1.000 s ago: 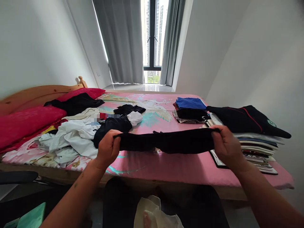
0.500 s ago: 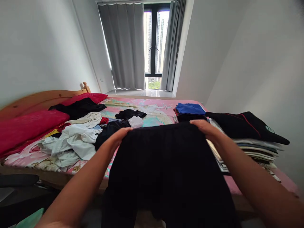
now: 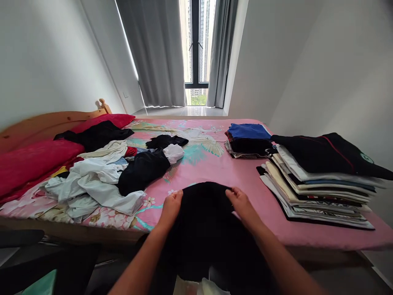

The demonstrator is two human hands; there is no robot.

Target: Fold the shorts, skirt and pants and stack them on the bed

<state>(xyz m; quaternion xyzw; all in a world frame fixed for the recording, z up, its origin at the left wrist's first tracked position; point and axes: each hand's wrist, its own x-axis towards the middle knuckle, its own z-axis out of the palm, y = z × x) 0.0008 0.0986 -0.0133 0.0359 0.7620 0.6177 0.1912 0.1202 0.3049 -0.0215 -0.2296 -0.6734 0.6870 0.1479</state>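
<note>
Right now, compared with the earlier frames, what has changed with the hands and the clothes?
The left hand and right hand have moved closer together and lower. The black garment, first stretched as a narrow band, now hangs spread toward the person. Neither hand let go. The loose clothes and folded stacks look unchanged.

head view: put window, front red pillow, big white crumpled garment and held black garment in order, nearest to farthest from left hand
1. Held black garment: pinched by the left hand
2. Big white crumpled garment: just leftward, on the bed
3. Front red pillow: farther left, by the headboard
4. Window: beyond the bed
</note>
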